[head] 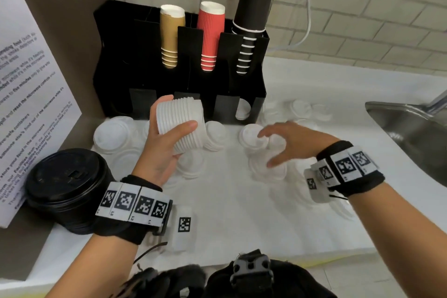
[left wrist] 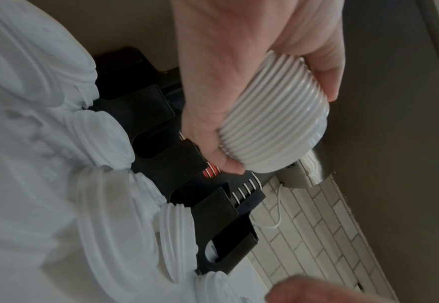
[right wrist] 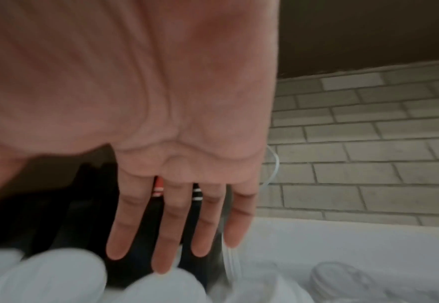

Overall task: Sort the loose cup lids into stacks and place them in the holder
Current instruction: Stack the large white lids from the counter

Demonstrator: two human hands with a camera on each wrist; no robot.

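Both blurred: left hand (head: 164,145) grips lid stack (head: 180,124); right hand (head: 287,143) spread, empty.

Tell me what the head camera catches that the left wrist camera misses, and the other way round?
Only the head view shows the stack of black lids, the gold cups, the sink, the printed notice and the whole right hand open over loose white lids. Only the left wrist view shows, close up, the ribbed rims of the white lid stack and a white cable on the tiles. Both show the left hand gripping that stack, and the black holder with its red cups.
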